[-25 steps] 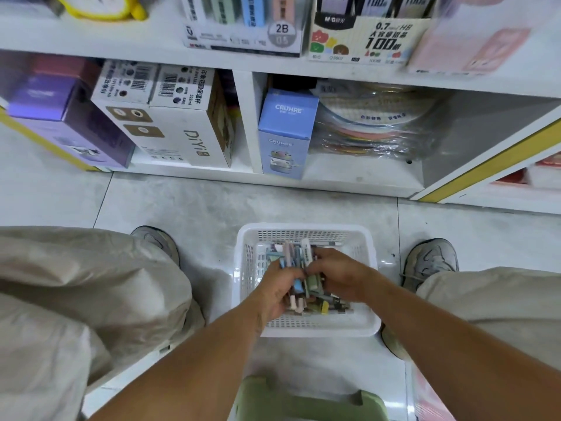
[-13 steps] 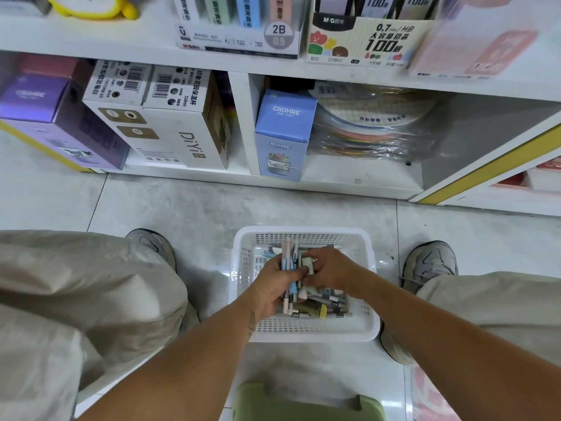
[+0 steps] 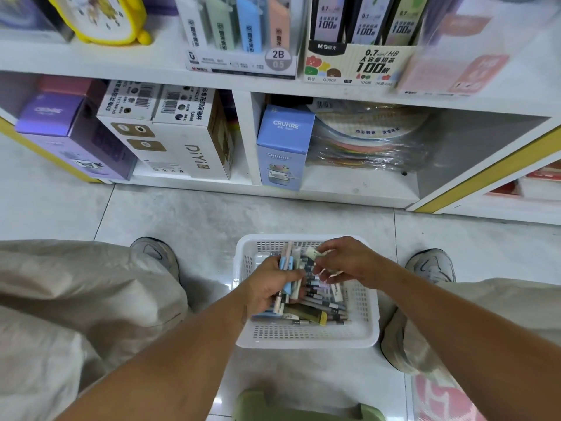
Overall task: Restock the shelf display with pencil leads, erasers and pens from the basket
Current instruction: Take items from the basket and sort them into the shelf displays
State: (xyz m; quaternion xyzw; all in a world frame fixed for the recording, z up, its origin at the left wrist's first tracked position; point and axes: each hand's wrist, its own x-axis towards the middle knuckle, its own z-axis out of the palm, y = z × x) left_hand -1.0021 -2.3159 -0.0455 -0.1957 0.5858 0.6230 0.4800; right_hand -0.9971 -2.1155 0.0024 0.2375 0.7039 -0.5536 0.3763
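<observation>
Basket (image 3: 306, 337) sits on grey floor tiles (image 3: 188, 214) below white shelving (image 3: 243, 129); both hands' fingers (image 3: 326, 249) pinch stationery.

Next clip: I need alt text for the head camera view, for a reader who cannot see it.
Over a white plastic basket on the tiled floor, a person's left hand grips a bundle of pens and lead cases while the right hand pinches a small pale green eraser. Ahead, white shelves hold pencil lead display boxes above boxed goods.
</observation>
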